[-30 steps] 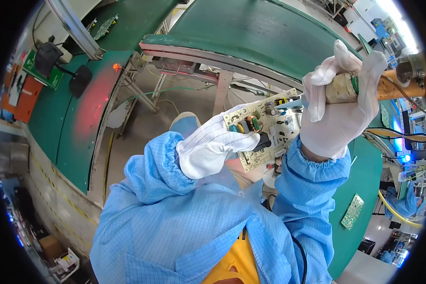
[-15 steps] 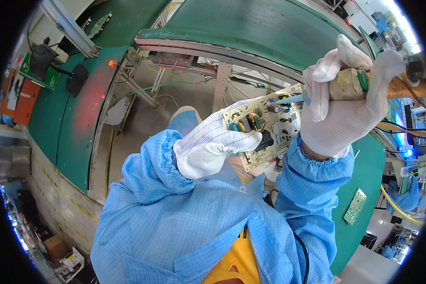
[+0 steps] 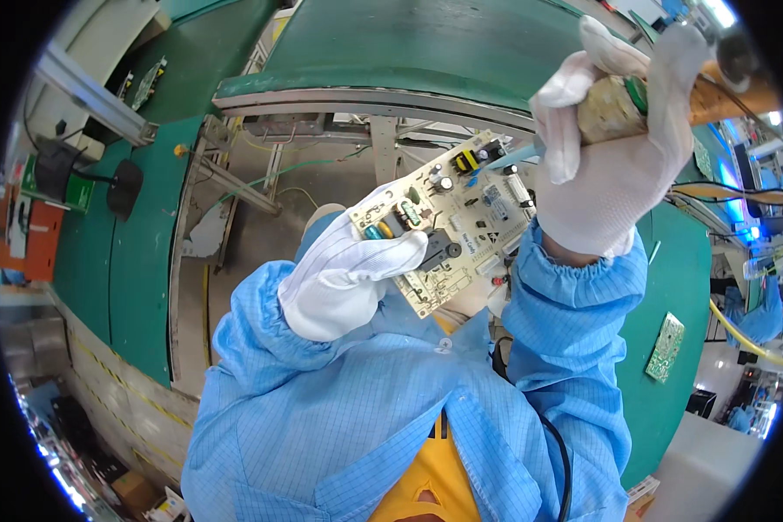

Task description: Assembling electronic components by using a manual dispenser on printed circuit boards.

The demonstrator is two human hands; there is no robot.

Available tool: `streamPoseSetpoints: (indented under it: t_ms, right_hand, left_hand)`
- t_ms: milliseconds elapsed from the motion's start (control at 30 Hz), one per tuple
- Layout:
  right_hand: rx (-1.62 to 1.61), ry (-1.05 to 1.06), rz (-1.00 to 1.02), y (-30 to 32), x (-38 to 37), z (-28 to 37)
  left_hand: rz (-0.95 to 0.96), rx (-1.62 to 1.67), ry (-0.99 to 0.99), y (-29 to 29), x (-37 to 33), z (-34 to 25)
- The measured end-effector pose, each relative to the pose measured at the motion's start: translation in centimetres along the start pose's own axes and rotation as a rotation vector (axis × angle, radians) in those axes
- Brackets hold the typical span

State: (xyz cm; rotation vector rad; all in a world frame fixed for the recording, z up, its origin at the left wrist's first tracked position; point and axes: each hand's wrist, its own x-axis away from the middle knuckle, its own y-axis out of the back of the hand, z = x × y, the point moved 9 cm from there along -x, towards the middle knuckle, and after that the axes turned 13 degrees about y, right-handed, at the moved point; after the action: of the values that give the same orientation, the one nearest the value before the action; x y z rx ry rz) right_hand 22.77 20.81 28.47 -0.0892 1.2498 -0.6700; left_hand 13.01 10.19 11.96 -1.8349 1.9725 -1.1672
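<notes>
Both my hands wear white gloves. A cream circuit board (image 3: 466, 202) with capacitors, a yellow-black transformer (image 3: 467, 162) and small coils is held tilted in front of my chest. My left hand (image 3: 348, 270) grips its left edge, thumb on top beside a black component and fingers underneath. At the upper right my right hand (image 3: 609, 165) is closed round a tool with a cream, wrapped grip (image 3: 611, 111), a green patch and a brown handle end. Its kind I cannot make out, and its tip is hidden by my fingers, near the board's right end.
A green workbench (image 3: 391, 52) with a metal edge runs ahead of me. On the green surface at right lies another circuit board (image 3: 665, 348). A lower green table (image 3: 139, 287) stands at left, near a black lamp-like fixture (image 3: 123, 187). A yellow hose (image 3: 744, 335) hangs at far right.
The board has shifted left and turned more face-up, with my left hand still on it. My right hand has moved up, and the tool's pale blue tip no longer shows over the board.
</notes>
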Motion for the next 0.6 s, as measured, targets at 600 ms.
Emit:
streamPoseSetpoints:
  t_ms: [600]
  right_hand:
    - [0.148,0.185,0.023,0.7,0.1,0.7]
  left_hand:
    - [-0.011,0.185,0.133,-0.8,0.9,0.9]
